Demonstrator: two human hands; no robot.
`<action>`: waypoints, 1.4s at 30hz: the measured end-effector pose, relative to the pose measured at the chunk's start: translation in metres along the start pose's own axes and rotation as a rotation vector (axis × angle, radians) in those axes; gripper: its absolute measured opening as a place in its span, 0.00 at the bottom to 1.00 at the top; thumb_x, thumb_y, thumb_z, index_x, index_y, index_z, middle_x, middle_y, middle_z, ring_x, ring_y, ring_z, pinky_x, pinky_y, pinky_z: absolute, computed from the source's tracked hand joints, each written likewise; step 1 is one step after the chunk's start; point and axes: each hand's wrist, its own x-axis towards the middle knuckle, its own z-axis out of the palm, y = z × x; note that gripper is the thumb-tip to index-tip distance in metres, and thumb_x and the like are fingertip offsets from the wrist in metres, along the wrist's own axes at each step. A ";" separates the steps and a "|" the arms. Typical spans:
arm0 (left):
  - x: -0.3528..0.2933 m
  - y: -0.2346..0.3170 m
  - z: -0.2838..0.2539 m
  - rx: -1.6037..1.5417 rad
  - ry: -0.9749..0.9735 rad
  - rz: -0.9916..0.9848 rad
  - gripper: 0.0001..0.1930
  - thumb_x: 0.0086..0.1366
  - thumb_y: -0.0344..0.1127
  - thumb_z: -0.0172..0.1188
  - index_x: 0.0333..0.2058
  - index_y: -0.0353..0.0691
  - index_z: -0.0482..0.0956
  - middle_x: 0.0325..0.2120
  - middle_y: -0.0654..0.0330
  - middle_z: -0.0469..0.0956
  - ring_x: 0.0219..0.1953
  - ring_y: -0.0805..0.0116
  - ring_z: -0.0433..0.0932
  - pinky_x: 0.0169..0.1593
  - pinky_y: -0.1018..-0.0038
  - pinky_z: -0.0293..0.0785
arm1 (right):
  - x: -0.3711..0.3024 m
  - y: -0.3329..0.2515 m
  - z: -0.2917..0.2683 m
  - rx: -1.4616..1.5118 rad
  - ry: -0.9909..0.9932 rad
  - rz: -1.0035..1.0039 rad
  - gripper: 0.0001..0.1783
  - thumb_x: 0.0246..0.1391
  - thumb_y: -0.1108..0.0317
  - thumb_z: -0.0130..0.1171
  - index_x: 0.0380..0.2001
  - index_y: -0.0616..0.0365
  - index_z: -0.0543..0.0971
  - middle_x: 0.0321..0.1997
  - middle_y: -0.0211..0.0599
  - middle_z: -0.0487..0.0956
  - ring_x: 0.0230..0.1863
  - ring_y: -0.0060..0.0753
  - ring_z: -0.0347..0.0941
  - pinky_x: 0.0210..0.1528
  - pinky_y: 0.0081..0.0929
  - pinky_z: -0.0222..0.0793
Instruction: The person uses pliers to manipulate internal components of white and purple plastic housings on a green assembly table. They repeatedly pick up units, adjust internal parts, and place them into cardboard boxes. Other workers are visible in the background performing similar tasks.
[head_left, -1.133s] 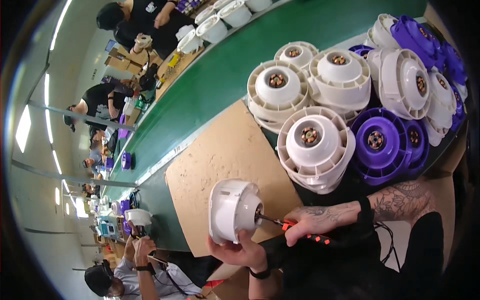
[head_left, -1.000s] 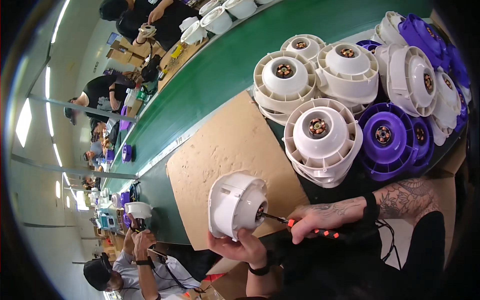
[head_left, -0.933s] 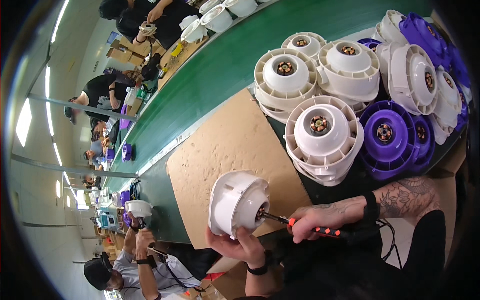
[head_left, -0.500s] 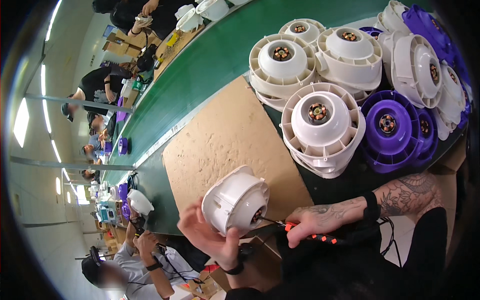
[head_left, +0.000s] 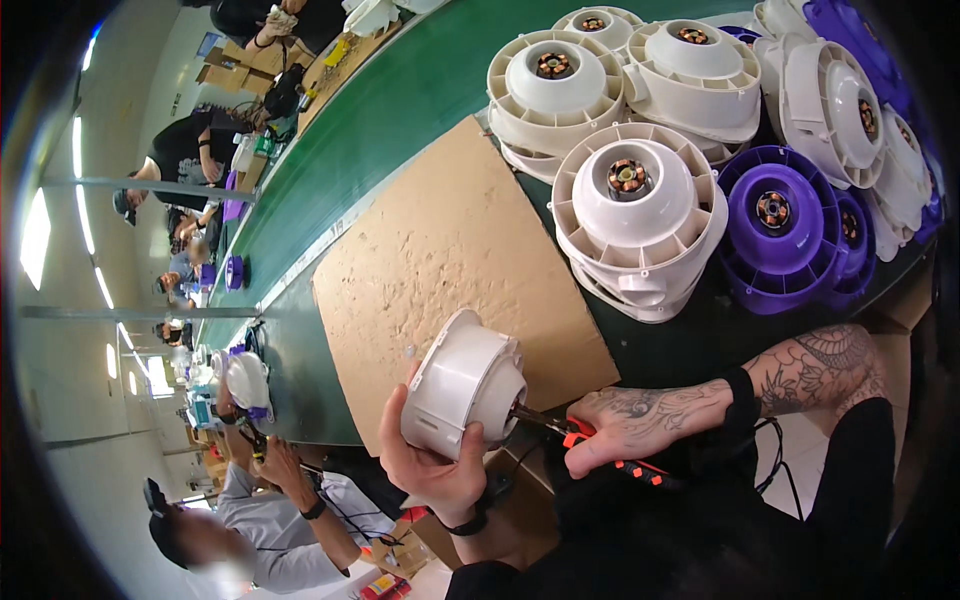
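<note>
The housing [head_left: 460,385] is a white cup, tilted over the near part of the cardboard sheet [head_left: 450,260], its wide rim to the left and its narrow end toward the pliers [head_left: 625,465]. It looks like thin moulded plastic: probably light and stiff, a little slippery on the glossy wall, and its small rim tabs might chip if knocked. The outer wall just behind the rim seems the best place to hold it, leaving the narrow end free.

The left hand [head_left: 440,475] grips it there, thumb against the near side and fingers curled round the left. The right hand [head_left: 615,420] is wrapped round the pliers' red and black handles, thumb on top; their long nose runs into the housing's end opening, so the tips are hidden.

Beyond the sheet, white fans [head_left: 640,220] stand stacked and crowded, with a purple fan [head_left: 780,230] beside them. Each centre cup turned to view holds a ring of copper coils, the coils [head_left: 628,178] of the nearest being plainest.

Below the bench edge, a carton [head_left: 525,510] sits between wrist and dark clothing; its contents can't be made out. At lower left, a small box [head_left: 405,550] is near a co-worker in grey.
</note>
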 end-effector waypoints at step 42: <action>-0.017 0.006 0.016 -0.098 0.175 0.049 0.48 0.60 0.47 0.72 0.69 0.29 0.54 0.66 0.31 0.65 0.64 0.42 0.72 0.66 0.51 0.74 | 0.014 0.051 0.058 1.081 -0.375 -0.326 0.15 0.51 0.61 0.64 0.27 0.53 0.66 0.21 0.23 0.63 0.21 0.19 0.56 0.27 0.24 0.57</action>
